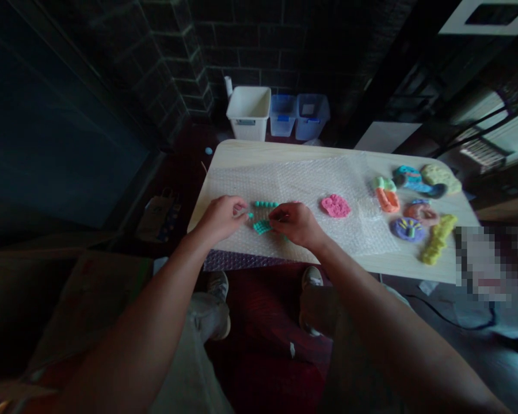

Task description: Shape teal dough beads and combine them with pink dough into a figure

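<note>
My left hand [223, 217] is closed in a pinch over the bubble wrap. A small teal bit [251, 215] shows at its fingertips, but whether it is held or lies beneath them I cannot tell. My right hand [297, 223] is closed too, its fingers bent at the right end of a teal, bumpy-textured flat piece [262, 227]. What lies between those fingers is hidden. Just beyond both hands lies a row of teal beads or balls [266, 204]. A pink, ruffled, clay-like piece [335, 206] rests to the right of my right hand.
Bubble wrap [293, 178] covers much of the pale wooden table [440, 273]. Several colourful clay-like shapes, among them a yellow strip [439, 238] and a purple disc [408, 229], lie at the right. A white bin [248, 112] and two clear boxes stand beyond the far edge.
</note>
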The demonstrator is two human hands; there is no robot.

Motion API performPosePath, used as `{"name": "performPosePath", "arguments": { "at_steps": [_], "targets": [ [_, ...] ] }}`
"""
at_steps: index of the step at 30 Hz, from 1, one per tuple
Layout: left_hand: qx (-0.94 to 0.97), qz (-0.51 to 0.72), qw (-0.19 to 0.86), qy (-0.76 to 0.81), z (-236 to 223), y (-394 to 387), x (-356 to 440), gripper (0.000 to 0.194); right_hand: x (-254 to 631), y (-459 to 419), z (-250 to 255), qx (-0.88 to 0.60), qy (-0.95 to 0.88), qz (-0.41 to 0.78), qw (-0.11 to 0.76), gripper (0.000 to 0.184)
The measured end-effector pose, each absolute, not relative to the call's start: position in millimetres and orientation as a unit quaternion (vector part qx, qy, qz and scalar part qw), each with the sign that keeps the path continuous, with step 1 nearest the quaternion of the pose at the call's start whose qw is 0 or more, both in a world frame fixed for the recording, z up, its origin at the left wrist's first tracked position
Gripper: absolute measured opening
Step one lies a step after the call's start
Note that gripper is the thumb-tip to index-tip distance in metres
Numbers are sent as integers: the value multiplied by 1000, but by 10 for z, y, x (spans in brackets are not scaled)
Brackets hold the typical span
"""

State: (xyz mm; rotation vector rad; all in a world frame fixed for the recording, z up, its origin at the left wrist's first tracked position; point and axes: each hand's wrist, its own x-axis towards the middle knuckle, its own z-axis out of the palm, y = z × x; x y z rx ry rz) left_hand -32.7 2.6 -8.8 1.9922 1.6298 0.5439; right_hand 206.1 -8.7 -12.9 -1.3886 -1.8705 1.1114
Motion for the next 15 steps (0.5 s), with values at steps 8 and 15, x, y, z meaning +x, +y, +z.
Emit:
{"name": "performPosePath", "arguments": {
  "at_steps": [8,15],
  "targets": [
    [754,199,246,576,-142,16,-161,17,1941,-94,-5,-536,-742,299,268,16],
    [712,285,280,577,-12,-24,-172,13,2286,-68,117,-561,-685,283,368,15]
  ]
}}
